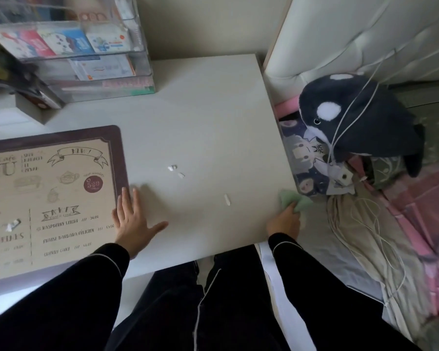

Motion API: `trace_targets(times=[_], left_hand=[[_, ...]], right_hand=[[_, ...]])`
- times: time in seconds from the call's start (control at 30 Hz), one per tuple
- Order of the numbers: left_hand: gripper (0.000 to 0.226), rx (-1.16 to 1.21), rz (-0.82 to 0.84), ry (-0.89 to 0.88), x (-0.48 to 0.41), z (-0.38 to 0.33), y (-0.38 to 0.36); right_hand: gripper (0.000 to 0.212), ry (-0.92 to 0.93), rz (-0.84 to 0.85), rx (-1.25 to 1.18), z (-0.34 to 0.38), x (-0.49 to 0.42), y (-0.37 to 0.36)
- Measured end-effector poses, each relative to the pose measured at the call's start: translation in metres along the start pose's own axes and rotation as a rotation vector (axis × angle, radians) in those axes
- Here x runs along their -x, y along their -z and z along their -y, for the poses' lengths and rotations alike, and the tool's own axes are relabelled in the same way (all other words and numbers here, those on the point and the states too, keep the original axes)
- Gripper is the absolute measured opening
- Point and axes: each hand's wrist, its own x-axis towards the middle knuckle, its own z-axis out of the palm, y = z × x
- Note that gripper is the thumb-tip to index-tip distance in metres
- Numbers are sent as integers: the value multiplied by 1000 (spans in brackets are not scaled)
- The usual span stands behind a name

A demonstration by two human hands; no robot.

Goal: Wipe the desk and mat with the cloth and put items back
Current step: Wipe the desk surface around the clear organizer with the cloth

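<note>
Our right hand (285,220) bunches the soft, limp cloth (293,201) at the desk (208,110) edge; our left hand (132,219) rests flat, unclenched.

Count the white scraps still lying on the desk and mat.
4: two scraps close together mid-desk, one nearer the front edge toward the cloth, one on the mat. The mat's left part is out of view.
</note>
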Motion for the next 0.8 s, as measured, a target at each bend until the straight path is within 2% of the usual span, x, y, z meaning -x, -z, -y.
trace_targets(times=[0.13,0.27,0.37,0.4,0.47,0.53,0.6,0.67,0.73,0.8], left_hand=[[90,147,-98,100,20,6,-16],[76,230,-148,134,27,13,-14],[73,232,-151,113,27,18,-7],[74,229,-155,106,26,20,-4],[79,216,-167,104,24,27,2],[86,189,-182,124,22,38,8],[96,137,-159,144,22,49,12],[117,80,-70,168,24,56,13],[145,37,65,172,27,59,11],[161,-1,170,183,29,58,10]], right_hand=[[57,194,64,-66,55,43,-37],[56,360,175,-149,109,100,-69],[52,482,397,-247,134,121,-71],[47,487,493,-326,140,120,-66],[33,373,618,-623,144,103,-45],[26,231,538,-807,142,69,-19],[24,256,304,-680,135,25,5],[29,333,125,-421,129,-9,19],[39,387,70,-179,130,-26,14],[48,443,82,32,140,-23,-6]])
